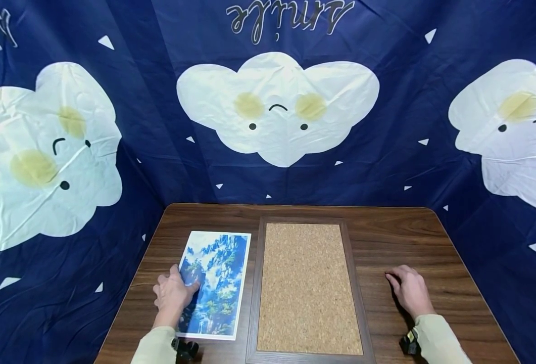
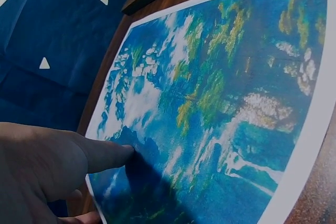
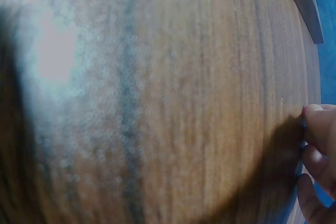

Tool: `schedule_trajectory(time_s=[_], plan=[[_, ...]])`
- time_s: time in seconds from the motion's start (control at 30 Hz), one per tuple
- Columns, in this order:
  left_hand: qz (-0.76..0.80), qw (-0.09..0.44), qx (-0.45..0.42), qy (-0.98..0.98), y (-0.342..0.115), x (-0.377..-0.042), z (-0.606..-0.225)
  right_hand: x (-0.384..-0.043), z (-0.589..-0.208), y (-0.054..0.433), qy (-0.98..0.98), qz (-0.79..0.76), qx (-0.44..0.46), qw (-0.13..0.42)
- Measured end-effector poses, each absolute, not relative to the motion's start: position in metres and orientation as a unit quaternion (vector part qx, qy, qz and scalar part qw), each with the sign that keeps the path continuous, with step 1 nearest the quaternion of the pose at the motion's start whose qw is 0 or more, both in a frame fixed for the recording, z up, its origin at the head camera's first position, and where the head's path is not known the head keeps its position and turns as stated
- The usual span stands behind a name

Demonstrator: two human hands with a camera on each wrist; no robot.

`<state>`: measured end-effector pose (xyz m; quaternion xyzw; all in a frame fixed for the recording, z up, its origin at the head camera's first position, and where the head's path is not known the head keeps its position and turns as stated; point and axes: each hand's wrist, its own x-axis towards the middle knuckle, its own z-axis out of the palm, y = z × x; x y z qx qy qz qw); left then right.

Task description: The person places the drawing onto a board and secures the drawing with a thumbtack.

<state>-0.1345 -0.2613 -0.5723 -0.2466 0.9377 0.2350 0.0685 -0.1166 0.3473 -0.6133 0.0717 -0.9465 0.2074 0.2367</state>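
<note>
Sleeves at near edge; print (image 1: 224, 285) in left hand (image 1: 173, 296), board (image 1: 312, 288) at centre

Nearest the camera are the left sleeve (image 1: 155, 346) and right sleeve (image 1: 442, 338), both pale, with a black unit at each wrist.

Left hand: partly closed at the left edge of the print. The thumb lies on the picture face and the fingers are at that edge, pinching the sheet; the fingertips are hidden.

Print: on the left part of the table (image 1: 399, 232), just left of the board and apart from it. It shows blue mountains, white mist and green-yellow trees within a white border, upright as seen from the near side.

Board: cork in a brown frame, long sides running near to far. Its near end reaches the bottom of the head view.

Right hand: right of the board, apart from it, over the wood-grain table. The fingers are curled, with thumb and finger close together. A speck of red shows at the tips, too small to identify; whether anything is held cannot be told, nor whether the tips touch the table.

Surround: dark blue cloth (image 1: 158, 167) hangs at the left, far and right sides, printed with white clouds, small white triangles and inverted lettering.
</note>
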Motion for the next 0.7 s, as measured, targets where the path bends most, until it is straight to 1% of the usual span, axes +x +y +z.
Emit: schedule_trajectory(time_s=[0.7], plan=[[0.232, 0.081, -0.245, 0.938, -0.2661, -0.1375, -0.5685, -0.1158, -0.6118, 0.3467, -0.948, 0.205, 0.073, 0.231]])
